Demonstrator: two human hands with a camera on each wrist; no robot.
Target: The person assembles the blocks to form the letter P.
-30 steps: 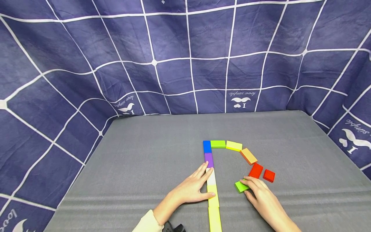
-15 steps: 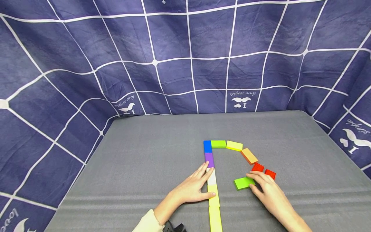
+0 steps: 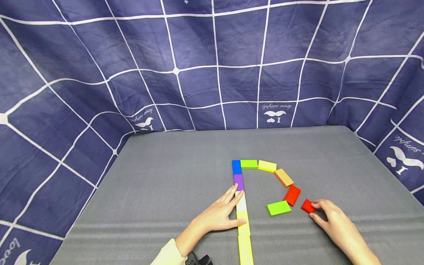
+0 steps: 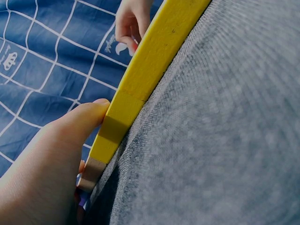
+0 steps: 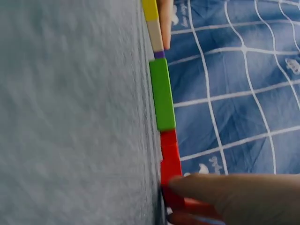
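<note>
My left hand (image 3: pixel 218 213) lies with straight fingers on a column of blocks, touching a purple block (image 3: pixel 238 181), a white block (image 3: pixel 241 203) and a yellow block (image 3: pixel 244 229). In the left wrist view, its thumb rests against the yellow block's side. My right hand (image 3: pixel 338 222) pinches a small red block (image 3: pixel 307 207) between thumb and fingers; the right wrist view shows those fingertips on the red block (image 5: pixel 170 176). Just left of it are a longer red block (image 3: pixel 292 195) and a green block (image 3: pixel 279 208), lying flat.
A blue block (image 3: pixel 236 167) tops the column; another yellow block (image 3: pixel 246 250) continues it below. From the blue one, a green block (image 3: pixel 249 164), a yellow block (image 3: pixel 267 166) and an orange block (image 3: pixel 284 178) curve rightward. A blue patterned cloth (image 3: pixel 198 84) hangs behind the grey surface (image 3: pixel 165 176).
My right hand has let go of the green block, now turned more level near the longer red one. It has moved right and taken hold of the small red block. The left hand stays put.
</note>
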